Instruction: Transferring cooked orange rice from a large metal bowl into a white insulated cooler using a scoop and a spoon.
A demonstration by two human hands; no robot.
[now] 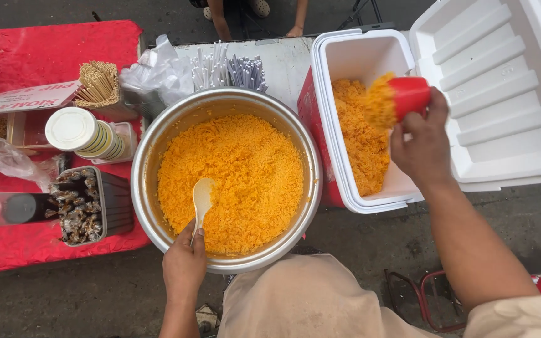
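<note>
A big round metal pot [148, 150] holds a heap of orange rice [245, 169]. My left hand [184, 263] grips the handle of a pale plastic spoon [202, 195] whose bowl rests on the rice at the near left. My right hand [422, 145] holds a red cup [411, 94] tipped sideways over an open red and white cooler [345, 56]. Orange rice [380, 100] spills from the cup onto the rice [361, 144] lying in the cooler.
The cooler's white lid [502, 87] stands open at right. A red-covered table [39, 50] at left carries a stack of cups [86, 133], wooden sticks [98, 81], a tray of dark food [79, 206], plastic bags and straws [230, 70]. Another person's legs [220, 22] stand beyond.
</note>
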